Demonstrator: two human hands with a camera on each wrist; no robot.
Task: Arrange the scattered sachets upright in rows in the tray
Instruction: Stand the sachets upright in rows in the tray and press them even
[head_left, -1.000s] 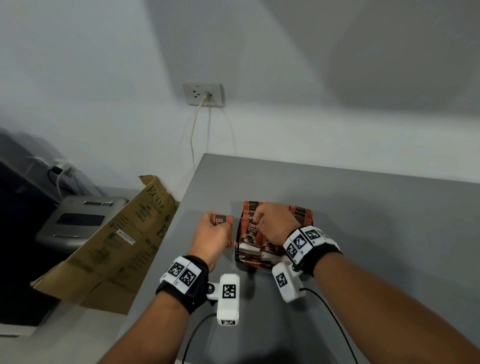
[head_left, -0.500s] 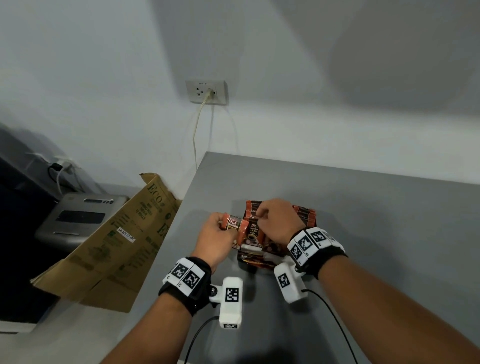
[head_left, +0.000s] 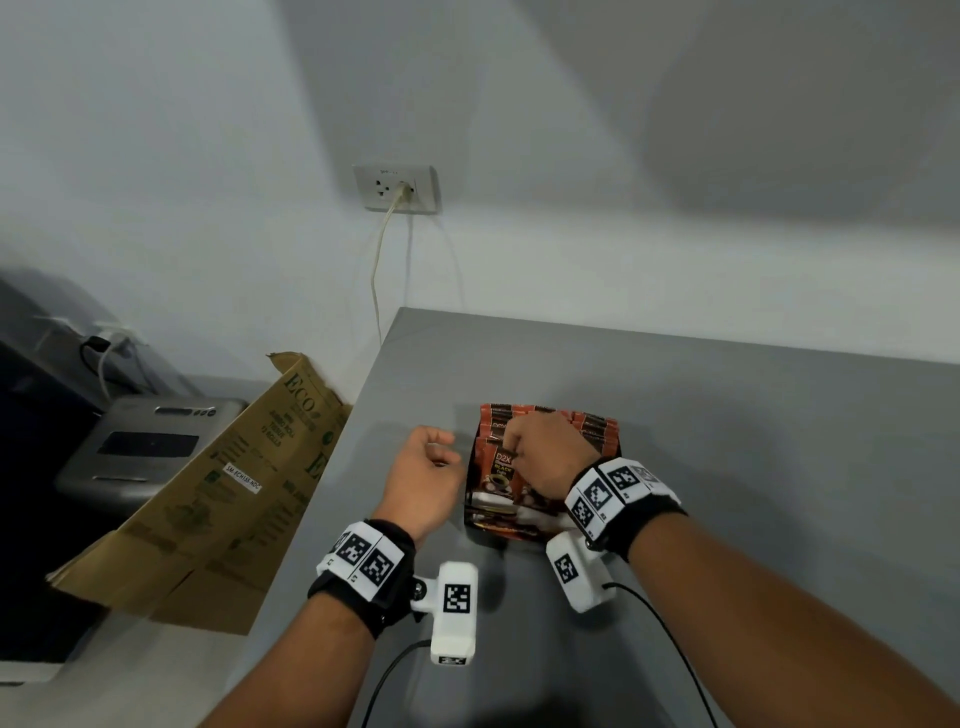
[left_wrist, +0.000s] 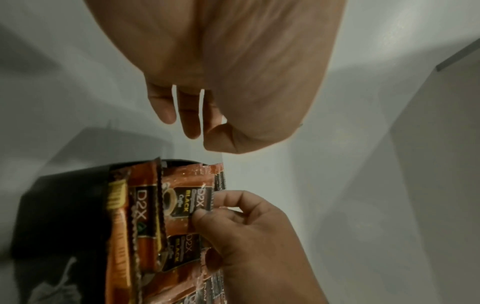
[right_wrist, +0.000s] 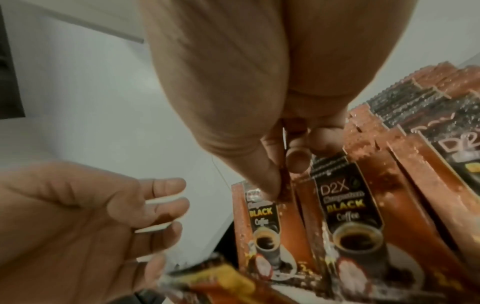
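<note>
Orange and black coffee sachets stand upright in rows inside a small dark tray on the grey table. My right hand is over the tray's left end and pinches the top of the leftmost sachet between thumb and finger. The same pinch shows in the left wrist view, right hand on the sachet. My left hand hovers just left of the tray with fingers loosely bent and holds nothing. It appears open in the right wrist view.
A folded cardboard box leans against the table's left edge. Beside it, lower down, sits a grey machine. A wall socket with a hanging cord is behind. Bare table stretches to the right of the tray.
My left hand carried a sachet to the tray's left end, let it go and drew back left. My right hand stayed over the tray and now pinches that sachet.
</note>
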